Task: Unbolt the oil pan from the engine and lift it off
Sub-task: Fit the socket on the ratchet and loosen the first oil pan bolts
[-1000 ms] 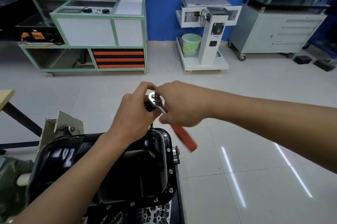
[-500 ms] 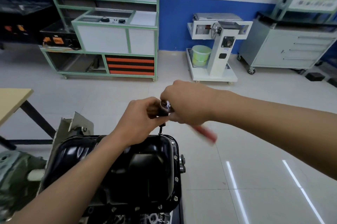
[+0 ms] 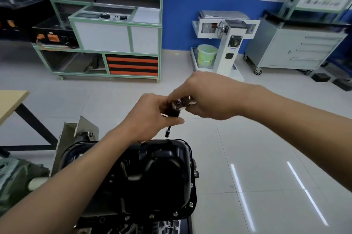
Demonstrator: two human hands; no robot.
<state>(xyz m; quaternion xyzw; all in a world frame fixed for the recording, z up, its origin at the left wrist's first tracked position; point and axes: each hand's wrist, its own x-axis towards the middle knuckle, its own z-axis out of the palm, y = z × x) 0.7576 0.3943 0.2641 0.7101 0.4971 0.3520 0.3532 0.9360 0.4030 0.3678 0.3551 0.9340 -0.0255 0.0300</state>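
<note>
Oil pan (image 3: 162,180) job, fingers first: your left fingers (image 3: 176,121) pinch the socket bar (image 3: 168,132) under the wrench head (image 3: 179,103), likely to steady it. Right fingers (image 3: 176,93) curl round that head, handle hidden. Bar tip hangs just above the pan's far rim. Pan sits on the engine (image 3: 165,226), right-edge bolts (image 3: 190,204) in place.

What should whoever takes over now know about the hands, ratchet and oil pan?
Left hand grips the black extension bar below the chrome ratchet head.
Right hand has its grip on that head; the handle is hidden.
Socket tip hangs above the glossy black metal oil pan's far rim, off any bolt.
Done: nothing visible.
Left: bolts remain along the right and near flanges; the pan sits on the engine.
</note>
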